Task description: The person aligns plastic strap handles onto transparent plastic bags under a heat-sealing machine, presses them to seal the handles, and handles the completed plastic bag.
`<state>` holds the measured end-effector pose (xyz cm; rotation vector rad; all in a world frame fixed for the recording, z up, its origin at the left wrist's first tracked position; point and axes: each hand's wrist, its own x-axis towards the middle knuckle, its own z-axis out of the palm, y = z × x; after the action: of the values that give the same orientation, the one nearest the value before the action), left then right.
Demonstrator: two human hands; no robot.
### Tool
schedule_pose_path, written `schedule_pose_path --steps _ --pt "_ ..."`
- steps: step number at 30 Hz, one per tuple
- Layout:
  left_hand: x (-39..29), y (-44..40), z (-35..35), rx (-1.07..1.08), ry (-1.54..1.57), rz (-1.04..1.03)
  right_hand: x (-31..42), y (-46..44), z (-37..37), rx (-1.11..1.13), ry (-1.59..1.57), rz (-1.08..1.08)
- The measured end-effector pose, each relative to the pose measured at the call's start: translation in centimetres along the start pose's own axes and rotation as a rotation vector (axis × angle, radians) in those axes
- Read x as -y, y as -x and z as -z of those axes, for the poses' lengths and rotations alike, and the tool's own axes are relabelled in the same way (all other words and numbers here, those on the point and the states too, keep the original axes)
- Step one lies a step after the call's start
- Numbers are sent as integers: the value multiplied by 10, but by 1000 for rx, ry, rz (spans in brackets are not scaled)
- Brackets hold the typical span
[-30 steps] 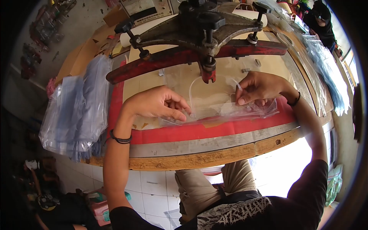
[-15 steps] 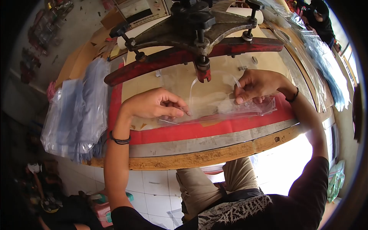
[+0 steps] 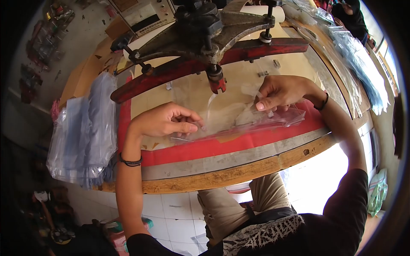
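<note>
Plastic nr counter's front edge.
R hand grip pinches it; L hand grip narrow at L end, can't tell if holding; prob. apart to keep it flat.

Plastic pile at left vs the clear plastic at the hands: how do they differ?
Colour: the pile looks blue-grey; the clear plastic is nearly colourless.
Bulk: the pile is thick and layered; the clear plastic is thin and low.
Handling: the pile has no hand on it; the clear plastic is at the left hand and right hand.
Shared: both see-through and glossy.
</note>
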<state>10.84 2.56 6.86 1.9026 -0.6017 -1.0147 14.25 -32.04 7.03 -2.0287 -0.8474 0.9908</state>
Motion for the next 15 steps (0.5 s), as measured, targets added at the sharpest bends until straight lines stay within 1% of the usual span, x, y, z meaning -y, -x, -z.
schedule_pose_path --steps 3,6,9,12,15 --pt "-2 -1 -4 -60 16 -83 -2 -3 2 10 -20 18" --pt "-5 0 -4 -23 95 -110 1 -3 1 -7 -57 22" --pt "-5 1 -5 -33 113 -115 2 -4 -2 -30 -77 32" --pt "-3 2 -2 -17 68 -98 6 -2 -2 -24 -59 24" --pt "10 -3 0 10 24 -190 10 0 -4 -39 -45 20"
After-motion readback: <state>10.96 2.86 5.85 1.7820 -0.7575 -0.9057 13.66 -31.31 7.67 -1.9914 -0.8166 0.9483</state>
